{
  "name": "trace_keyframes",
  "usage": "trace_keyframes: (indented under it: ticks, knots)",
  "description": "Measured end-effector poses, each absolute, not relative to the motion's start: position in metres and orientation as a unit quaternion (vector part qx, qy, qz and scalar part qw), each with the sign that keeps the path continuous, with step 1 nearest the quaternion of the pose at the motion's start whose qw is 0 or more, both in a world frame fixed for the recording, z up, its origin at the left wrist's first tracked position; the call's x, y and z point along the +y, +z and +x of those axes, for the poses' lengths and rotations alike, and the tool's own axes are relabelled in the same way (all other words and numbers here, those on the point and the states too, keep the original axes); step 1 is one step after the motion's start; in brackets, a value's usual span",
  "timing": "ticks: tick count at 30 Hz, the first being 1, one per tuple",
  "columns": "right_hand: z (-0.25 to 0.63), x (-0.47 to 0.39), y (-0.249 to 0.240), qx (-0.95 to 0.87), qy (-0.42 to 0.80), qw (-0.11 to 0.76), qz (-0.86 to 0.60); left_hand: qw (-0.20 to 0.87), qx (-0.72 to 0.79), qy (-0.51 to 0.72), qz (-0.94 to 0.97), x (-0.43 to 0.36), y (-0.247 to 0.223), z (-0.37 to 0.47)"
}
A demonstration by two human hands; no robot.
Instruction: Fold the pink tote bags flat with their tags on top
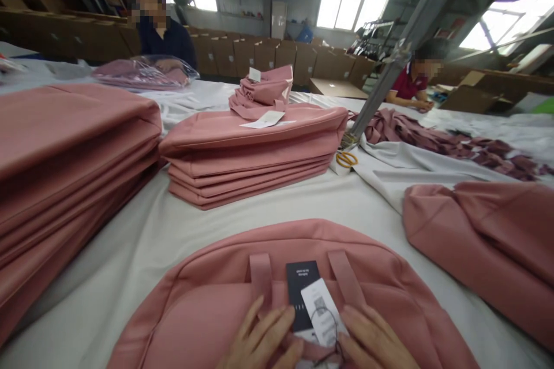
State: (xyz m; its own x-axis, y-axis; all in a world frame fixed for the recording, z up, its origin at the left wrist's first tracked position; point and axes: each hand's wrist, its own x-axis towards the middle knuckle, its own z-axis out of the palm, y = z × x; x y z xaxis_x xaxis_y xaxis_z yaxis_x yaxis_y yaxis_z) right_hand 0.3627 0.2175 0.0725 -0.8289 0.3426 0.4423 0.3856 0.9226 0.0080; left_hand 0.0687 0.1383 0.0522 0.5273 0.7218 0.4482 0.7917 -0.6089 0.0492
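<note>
A pink bag (199,311) lies flat in front of me, its two handle straps (261,279) running down toward my hands. On it rest a black hang tag (298,282) and a white tag (322,305) with a printed code and a thin dark string loop (336,328). My left hand (264,337) lies left of the tags, fingers stretched and apart, fingertips at the black tag's edge. To the right, my right hand (374,337) has its fingers extended over the strap's lower end, close to the white tag. Both hands' lower parts are cut off by the frame.
Stacked pink bags stand at left (78,167) and center (255,161); another bag (480,242) lies at right. Yellow-handled scissors (346,159) sit by a slanted metal post (389,69). Two people work across the table, near pink straps (433,138) and a plastic-wrapped bundle (142,72).
</note>
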Motion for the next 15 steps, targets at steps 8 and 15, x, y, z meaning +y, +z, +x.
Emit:
trace_keyframes:
  ticks: [8,15]
  knots:
    - [0.343,0.240,0.060,-0.979,-0.102,0.142,-0.109,0.078,-0.392,-0.257,-0.880,0.177,0.081,0.058]
    - [0.389,0.317,0.092,-0.918,-0.098,0.137,-0.359,-0.171,-0.636,-0.087,-0.748,0.241,0.118,-0.025]
